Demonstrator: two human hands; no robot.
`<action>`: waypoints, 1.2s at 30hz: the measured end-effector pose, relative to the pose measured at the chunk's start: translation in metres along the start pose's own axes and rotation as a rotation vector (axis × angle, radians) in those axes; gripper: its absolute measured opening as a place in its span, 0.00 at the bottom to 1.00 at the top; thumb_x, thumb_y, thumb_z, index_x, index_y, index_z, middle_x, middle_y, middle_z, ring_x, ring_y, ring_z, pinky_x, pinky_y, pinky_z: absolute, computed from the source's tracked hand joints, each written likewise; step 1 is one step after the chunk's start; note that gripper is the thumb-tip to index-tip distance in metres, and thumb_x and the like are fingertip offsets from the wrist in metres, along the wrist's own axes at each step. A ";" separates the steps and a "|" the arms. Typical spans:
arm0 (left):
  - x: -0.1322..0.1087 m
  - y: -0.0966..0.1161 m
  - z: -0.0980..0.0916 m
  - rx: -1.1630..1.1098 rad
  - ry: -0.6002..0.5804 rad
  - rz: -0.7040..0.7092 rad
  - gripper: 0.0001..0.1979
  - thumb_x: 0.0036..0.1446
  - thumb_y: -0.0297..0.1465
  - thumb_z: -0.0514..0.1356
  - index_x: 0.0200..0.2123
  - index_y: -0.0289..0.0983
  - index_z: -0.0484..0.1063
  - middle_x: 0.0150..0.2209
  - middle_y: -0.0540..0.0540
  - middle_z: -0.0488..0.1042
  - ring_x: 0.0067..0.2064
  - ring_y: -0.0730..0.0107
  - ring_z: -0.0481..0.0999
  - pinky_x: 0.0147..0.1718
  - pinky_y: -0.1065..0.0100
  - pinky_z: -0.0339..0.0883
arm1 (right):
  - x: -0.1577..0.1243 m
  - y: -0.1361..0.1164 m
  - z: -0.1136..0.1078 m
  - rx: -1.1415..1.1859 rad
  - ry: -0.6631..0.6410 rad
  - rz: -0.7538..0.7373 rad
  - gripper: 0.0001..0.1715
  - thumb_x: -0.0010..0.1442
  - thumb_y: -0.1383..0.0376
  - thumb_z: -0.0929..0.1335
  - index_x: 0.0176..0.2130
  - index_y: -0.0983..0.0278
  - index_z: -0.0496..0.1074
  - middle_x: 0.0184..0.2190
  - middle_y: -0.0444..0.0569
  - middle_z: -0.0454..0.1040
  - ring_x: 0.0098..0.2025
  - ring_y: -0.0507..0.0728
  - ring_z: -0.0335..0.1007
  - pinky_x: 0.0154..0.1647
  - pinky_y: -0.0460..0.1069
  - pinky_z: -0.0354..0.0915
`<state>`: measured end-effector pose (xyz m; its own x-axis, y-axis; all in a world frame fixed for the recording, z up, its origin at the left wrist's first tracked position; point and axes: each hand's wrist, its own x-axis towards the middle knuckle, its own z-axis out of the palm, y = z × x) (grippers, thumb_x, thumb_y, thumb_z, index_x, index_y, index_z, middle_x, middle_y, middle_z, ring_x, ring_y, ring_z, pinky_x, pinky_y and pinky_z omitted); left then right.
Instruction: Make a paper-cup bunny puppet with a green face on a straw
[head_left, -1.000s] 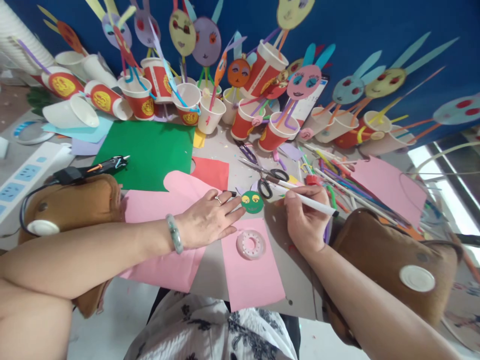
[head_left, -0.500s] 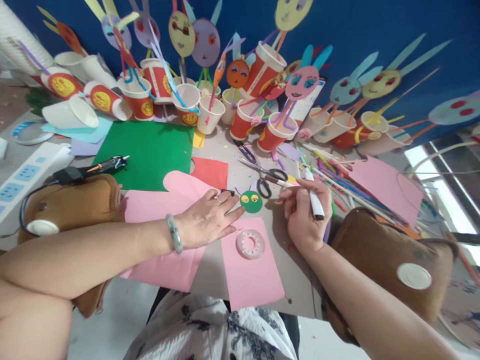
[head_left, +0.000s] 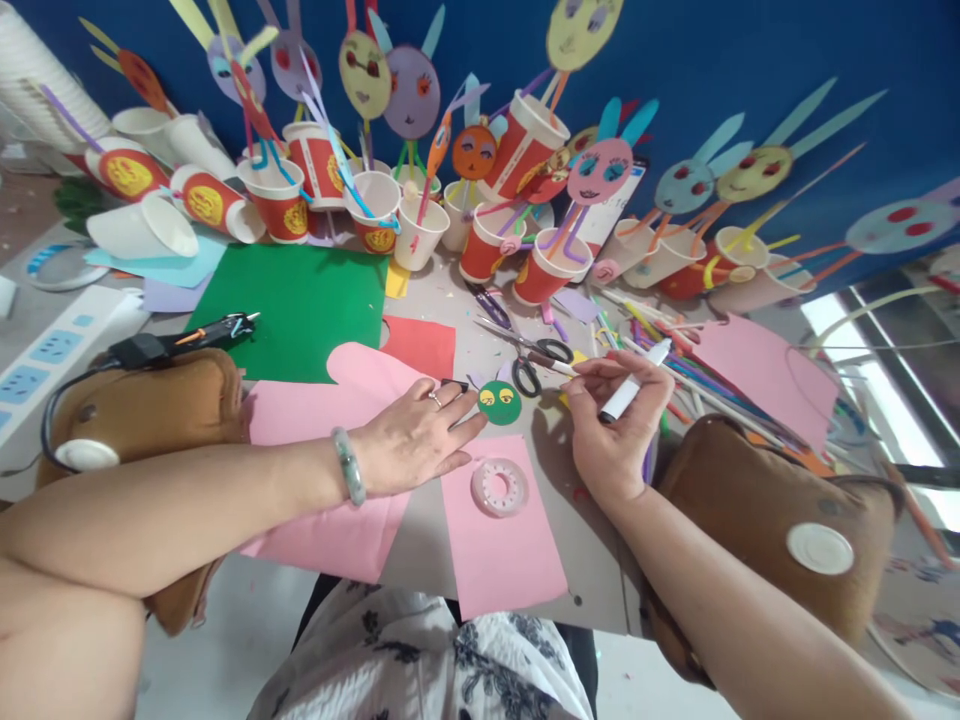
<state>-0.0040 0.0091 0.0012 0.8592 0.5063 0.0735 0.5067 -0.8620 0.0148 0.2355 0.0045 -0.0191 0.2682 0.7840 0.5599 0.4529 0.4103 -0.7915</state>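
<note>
My left hand (head_left: 416, 435) lies open, palm down, its fingers stretched out over pink paper (head_left: 330, 540) and the table. Its fingertips reach the left edge of a small green paper face (head_left: 500, 403) with yellow eyes. A small black object (head_left: 454, 384) shows beside the fingers; what it is I cannot tell. My right hand (head_left: 619, 430) is closed round a white marker (head_left: 628, 392), whose black end points down and to the left. Black-handled scissors (head_left: 529, 352) lie behind the green face. A roll of clear tape (head_left: 500, 488) rests on a pink sheet (head_left: 510, 580) nearest me.
Paper cups (head_left: 555, 265) with paper faces on coloured stems stand along the blue back wall. A green sheet (head_left: 292, 300) and red paper (head_left: 424, 347) lie at left. Brown padded bags (head_left: 142, 410) flank my arms. Coloured pipe cleaners (head_left: 697, 375) and a power strip (head_left: 56, 350) lie at the sides.
The marker has turned in my right hand: its black end now points down-left towards the green face, instead of down-right. My left hand has stayed in place.
</note>
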 end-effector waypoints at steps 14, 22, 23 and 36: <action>0.000 0.000 -0.001 -0.005 -0.004 0.003 0.20 0.68 0.40 0.53 0.57 0.35 0.66 0.63 0.37 0.66 0.55 0.53 0.66 0.48 0.56 0.56 | -0.002 0.000 0.000 0.014 -0.015 0.024 0.23 0.57 0.73 0.70 0.49 0.58 0.61 0.37 0.45 0.73 0.38 0.54 0.73 0.39 0.52 0.69; 0.000 0.000 0.000 0.003 0.000 -0.003 0.20 0.68 0.40 0.54 0.58 0.35 0.65 0.63 0.37 0.65 0.56 0.52 0.66 0.49 0.56 0.57 | -0.002 0.005 -0.001 0.030 -0.030 0.017 0.24 0.56 0.73 0.70 0.49 0.57 0.62 0.37 0.43 0.73 0.38 0.54 0.74 0.39 0.51 0.70; 0.000 0.000 0.000 0.002 0.000 -0.003 0.20 0.68 0.40 0.54 0.58 0.35 0.65 0.64 0.37 0.65 0.56 0.52 0.66 0.49 0.56 0.57 | -0.002 0.005 -0.001 0.035 -0.031 0.024 0.24 0.56 0.73 0.70 0.49 0.57 0.62 0.37 0.43 0.73 0.39 0.54 0.74 0.40 0.52 0.70; 0.000 0.000 0.000 -0.009 -0.007 -0.003 0.21 0.68 0.40 0.54 0.58 0.34 0.65 0.64 0.35 0.64 0.57 0.51 0.67 0.49 0.55 0.58 | -0.003 0.004 0.000 0.032 -0.026 0.070 0.22 0.55 0.69 0.70 0.48 0.57 0.62 0.36 0.43 0.72 0.41 0.55 0.74 0.41 0.53 0.70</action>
<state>-0.0039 0.0093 0.0017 0.8583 0.5089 0.0663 0.5085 -0.8607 0.0239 0.2369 0.0040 -0.0238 0.2759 0.8229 0.4967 0.4063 0.3685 -0.8362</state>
